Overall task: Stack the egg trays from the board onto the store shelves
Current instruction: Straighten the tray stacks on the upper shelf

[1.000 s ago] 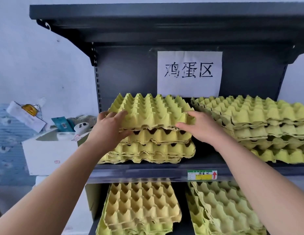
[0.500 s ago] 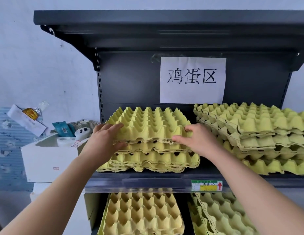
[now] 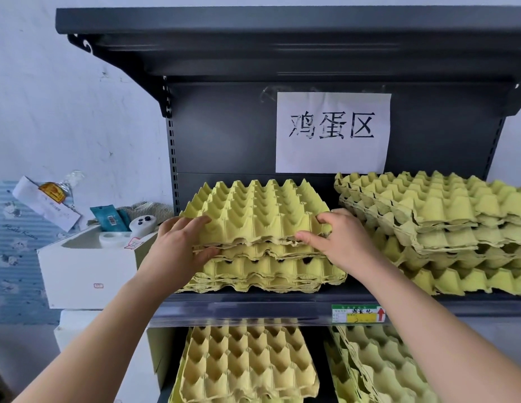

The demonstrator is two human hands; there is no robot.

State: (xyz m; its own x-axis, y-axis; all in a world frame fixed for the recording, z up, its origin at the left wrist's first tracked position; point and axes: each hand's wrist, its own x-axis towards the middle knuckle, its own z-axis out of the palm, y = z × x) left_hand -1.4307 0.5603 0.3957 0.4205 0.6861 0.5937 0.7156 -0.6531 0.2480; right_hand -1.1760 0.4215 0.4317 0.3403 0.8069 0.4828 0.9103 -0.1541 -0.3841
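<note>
Tray [image 3: 259, 210]: frame centre, front edge resting atop the stack [image 3: 268, 271] on the middle shelf [image 3: 253, 303].
Left hand [image 3: 177, 248]: gripping the left edge, fingers above, thumb beneath.
Right hand [image 3: 343, 239]: pinching the right front corner.
Advice: lower evenly, nest cups into the layer below, square edges before letting go.

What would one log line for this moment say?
top tray: on left stack, middle shelf | left hand: grips its left edge | right hand: grips its right edge | right stack: alongside, same shelf
</note>
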